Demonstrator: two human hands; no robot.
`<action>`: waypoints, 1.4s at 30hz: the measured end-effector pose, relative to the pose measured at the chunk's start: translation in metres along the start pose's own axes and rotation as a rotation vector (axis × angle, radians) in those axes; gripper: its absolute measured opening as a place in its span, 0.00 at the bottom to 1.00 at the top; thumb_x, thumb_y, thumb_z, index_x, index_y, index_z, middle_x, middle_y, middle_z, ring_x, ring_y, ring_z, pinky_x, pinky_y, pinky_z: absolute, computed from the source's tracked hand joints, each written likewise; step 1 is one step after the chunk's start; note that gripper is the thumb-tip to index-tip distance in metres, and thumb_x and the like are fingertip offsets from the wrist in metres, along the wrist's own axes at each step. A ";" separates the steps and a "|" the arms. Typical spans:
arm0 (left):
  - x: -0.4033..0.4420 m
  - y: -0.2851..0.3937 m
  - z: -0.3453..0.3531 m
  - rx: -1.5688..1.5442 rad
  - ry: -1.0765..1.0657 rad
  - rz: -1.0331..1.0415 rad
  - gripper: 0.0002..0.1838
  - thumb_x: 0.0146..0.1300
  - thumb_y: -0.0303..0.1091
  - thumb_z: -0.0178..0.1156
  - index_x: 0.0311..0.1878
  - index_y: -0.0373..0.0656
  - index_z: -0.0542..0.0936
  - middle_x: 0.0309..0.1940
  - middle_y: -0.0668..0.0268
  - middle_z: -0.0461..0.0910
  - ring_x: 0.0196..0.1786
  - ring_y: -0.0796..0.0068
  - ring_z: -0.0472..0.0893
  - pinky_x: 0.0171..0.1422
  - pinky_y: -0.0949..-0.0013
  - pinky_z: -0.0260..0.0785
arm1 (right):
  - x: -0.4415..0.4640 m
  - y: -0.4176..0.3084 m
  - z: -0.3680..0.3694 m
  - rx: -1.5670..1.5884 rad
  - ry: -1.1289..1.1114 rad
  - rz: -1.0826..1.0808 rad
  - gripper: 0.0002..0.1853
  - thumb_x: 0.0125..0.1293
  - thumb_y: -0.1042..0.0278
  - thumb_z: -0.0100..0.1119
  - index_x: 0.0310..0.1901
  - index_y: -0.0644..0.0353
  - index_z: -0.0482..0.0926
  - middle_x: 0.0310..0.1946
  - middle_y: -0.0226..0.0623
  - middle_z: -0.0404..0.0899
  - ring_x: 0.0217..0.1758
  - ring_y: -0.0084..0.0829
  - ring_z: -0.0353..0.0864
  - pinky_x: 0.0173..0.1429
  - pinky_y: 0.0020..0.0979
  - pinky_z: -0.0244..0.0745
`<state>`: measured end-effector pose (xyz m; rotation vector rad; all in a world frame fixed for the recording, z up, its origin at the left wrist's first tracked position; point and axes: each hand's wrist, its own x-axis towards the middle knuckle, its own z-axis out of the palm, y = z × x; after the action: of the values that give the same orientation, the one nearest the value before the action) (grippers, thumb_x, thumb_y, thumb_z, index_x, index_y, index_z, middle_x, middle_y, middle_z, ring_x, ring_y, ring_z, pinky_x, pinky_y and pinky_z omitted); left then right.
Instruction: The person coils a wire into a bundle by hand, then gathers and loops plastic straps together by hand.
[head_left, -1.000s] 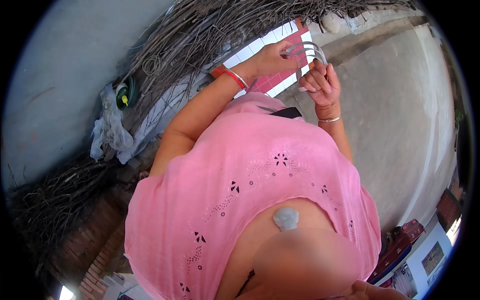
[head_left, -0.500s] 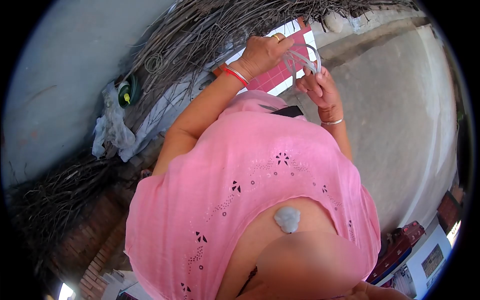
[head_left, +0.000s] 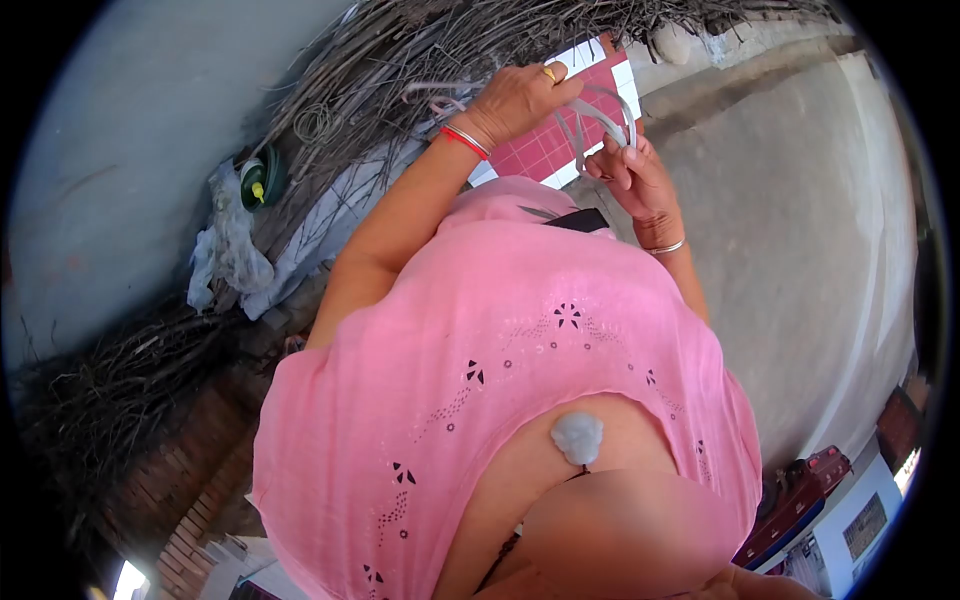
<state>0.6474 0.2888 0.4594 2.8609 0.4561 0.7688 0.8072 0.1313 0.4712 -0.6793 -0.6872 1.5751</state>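
Left grip (head_left: 520,102) palm-down on strip (head_left: 613,127)

One head-worn, wide-angle camera is looking forward and down close over the pink top (head_left: 500,280), showing left hand (head_left: 518,102) and right hand (head_left: 640,180) farther off toward one o'clock.

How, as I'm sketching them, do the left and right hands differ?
The left hand shows its back; the right hand shows curled fingers. The left hand wears a gold-coloured ring; the right hand shows none. The left wrist has red and silver bands; the right wrist only silver. Both hands hold the pale strip.
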 end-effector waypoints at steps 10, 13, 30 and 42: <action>-0.003 0.005 0.017 -1.148 -0.135 -0.628 0.07 0.61 0.36 0.63 0.41 0.49 0.81 0.19 0.69 0.71 0.24 0.72 0.74 0.29 0.72 0.66 | -0.002 -0.009 0.012 -0.002 0.030 0.054 0.12 0.69 0.58 0.53 0.31 0.56 0.73 0.12 0.19 0.59 0.20 0.18 0.57 0.40 0.28 0.62; -0.001 0.001 -0.001 -0.346 -0.228 -0.515 0.09 0.59 0.36 0.65 0.42 0.50 0.80 0.23 0.68 0.74 0.27 0.69 0.78 0.30 0.68 0.70 | -0.001 -0.005 0.011 -0.011 -0.023 0.006 0.15 0.70 0.58 0.52 0.26 0.53 0.70 0.12 0.20 0.60 0.21 0.19 0.58 0.42 0.29 0.64; -0.017 -0.017 0.010 -0.084 0.042 -0.160 0.11 0.59 0.27 0.56 0.45 0.49 0.79 0.30 0.64 0.79 0.35 0.64 0.81 0.38 0.63 0.73 | 0.003 0.013 0.041 0.108 0.117 0.048 0.20 0.74 0.50 0.44 0.26 0.51 0.59 0.23 0.27 0.60 0.30 0.26 0.60 0.44 0.31 0.64; -0.015 -0.018 -0.035 -1.653 -0.265 -0.636 0.22 0.56 0.34 0.60 0.55 0.39 0.78 0.28 0.75 0.77 0.33 0.89 0.76 0.31 0.80 0.61 | 0.001 0.008 0.028 0.062 0.082 0.059 0.20 0.77 0.51 0.37 0.26 0.50 0.60 0.18 0.20 0.53 0.20 0.18 0.50 0.29 0.24 0.56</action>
<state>0.6129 0.3027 0.4785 1.1305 0.3540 0.2972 0.7807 0.1300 0.4841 -0.7196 -0.5599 1.6064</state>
